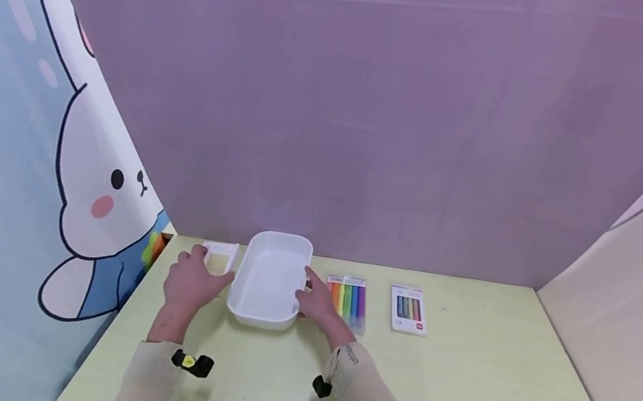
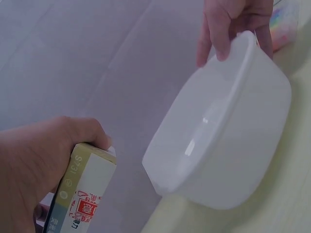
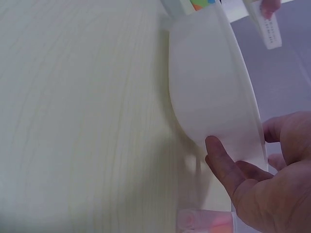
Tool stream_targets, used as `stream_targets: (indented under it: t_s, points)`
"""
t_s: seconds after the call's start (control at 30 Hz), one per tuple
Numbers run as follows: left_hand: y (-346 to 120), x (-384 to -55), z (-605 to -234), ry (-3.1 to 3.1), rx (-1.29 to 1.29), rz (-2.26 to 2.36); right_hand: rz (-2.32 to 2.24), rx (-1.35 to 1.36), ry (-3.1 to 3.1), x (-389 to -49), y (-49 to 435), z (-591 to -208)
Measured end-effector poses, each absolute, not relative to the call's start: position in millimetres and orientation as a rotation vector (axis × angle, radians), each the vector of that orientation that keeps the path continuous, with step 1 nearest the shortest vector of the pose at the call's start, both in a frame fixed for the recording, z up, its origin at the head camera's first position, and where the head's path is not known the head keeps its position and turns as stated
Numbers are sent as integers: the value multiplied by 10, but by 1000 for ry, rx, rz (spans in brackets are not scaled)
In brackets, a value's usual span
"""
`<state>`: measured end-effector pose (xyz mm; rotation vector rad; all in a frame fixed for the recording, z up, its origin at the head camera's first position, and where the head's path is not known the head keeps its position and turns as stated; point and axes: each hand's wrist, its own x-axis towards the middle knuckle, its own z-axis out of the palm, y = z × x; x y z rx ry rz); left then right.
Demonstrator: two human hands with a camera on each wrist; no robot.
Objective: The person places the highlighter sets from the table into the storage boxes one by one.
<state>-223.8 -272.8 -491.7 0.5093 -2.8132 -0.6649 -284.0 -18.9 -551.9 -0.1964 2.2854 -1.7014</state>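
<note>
A white plastic basin (image 1: 271, 277) with rounded corners stands on the table, its inside bare in the head view. My right hand (image 1: 320, 304) grips its right rim, with the thumb at the rim and fingers along the outer wall (image 3: 214, 87). At the basin's left side, my left hand (image 1: 193, 282) holds a small flat box (image 1: 220, 258). In the left wrist view that box (image 2: 87, 189) shows an olive edge marked S731 and a red printed logo. It is held up off the table, apart from the basin.
Right of the basin lies a clear pack of rainbow-coloured markers (image 1: 348, 299), partly behind my right wrist. Farther right is a white box (image 1: 408, 310) with coloured sticks pictured on it. A purple cloth (image 1: 370, 131) hangs along the table's (image 1: 476, 379) back edge.
</note>
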Motion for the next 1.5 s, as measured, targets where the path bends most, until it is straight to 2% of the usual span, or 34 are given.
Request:
stream_targets:
  t_s: [0.27,0.93,1.5]
  points:
    - [-2554,-2250,-4782,-2800,504,-647,-1689,-205,2281,-2844,-210,-5502]
    - [-1998,-2487,-4910,-2801,426,-623,-1702,-213,2241,-2909,-171,-5560]
    - [-1797,-2529,-4931,-2799,401,-605,-1705,-211,2225,-2858,-150,-5525]
